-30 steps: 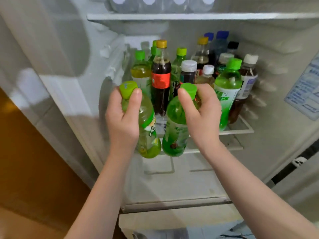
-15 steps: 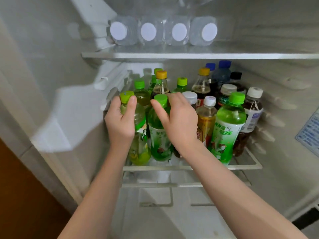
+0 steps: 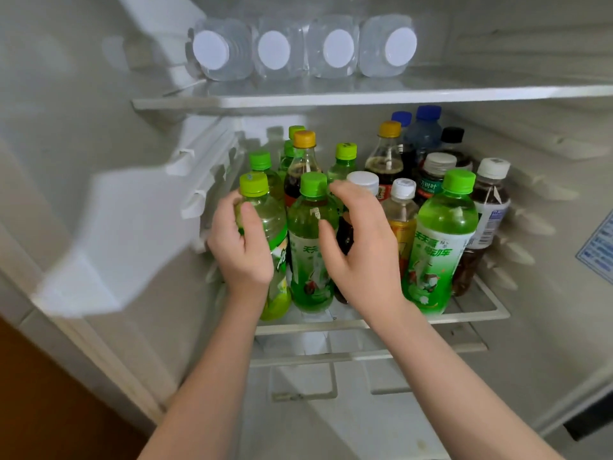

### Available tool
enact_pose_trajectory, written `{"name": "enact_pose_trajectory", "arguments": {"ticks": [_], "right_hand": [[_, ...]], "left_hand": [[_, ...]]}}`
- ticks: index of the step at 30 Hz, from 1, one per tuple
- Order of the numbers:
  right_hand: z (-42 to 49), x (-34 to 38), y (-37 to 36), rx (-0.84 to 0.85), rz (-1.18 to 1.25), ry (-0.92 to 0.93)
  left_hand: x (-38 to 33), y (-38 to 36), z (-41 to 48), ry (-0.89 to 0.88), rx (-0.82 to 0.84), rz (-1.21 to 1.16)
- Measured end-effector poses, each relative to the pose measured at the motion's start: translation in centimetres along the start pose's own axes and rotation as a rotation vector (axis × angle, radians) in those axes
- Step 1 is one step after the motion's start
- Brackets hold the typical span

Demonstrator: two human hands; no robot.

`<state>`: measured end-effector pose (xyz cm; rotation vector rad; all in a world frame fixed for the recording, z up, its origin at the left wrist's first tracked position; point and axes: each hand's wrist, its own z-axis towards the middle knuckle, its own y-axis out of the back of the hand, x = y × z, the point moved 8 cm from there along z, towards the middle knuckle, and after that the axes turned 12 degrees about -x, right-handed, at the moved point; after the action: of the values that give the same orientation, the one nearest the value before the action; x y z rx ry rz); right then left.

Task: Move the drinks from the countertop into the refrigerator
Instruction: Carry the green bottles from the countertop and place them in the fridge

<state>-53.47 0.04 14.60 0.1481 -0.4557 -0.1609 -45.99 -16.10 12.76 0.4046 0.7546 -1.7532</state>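
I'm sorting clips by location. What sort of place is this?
Inside an open refrigerator, probably domestic: a glass shelf holding water bottles on their sides, a lower shelf crowded with upright drink bottles, moulded rails on the wall.

We see the yellow-green soda bottle [image 3: 267, 227], lime cap on, upright at the front left of the refrigerator shelf [image 3: 477, 316], gripped by our left hand [image 3: 243, 257]; just beside it stands the green tea bottle [image 3: 310, 254], capped, among the other drinks [image 3: 441, 240].
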Motion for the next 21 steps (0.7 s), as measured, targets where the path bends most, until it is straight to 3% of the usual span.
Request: {"name": "enact_pose_trajectory", "arguments": {"ticks": [7, 12, 15, 21], "right_hand": [[-0.3, -1.6, 5.9, -0.136, -0.069, 0.029], [0.8, -3.6, 9.5, -0.236, -0.264, 0.025], [1.3, -4.6, 10.9, -0.282, -0.336, 0.024], [2.3, -6.9, 11.9, -0.210, -0.391, -0.037]], "left_hand": [[-0.4, 0.5, -0.2, 0.091, -0.006, 0.024], [-5.0, 0.0, -0.7, -0.306, 0.001, 0.115], [-8.1, -2.0, -1.1, -0.490, 0.093, 0.148], [-11.8, -7.5, -2.0, -0.564, 0.444, 0.125]]}}
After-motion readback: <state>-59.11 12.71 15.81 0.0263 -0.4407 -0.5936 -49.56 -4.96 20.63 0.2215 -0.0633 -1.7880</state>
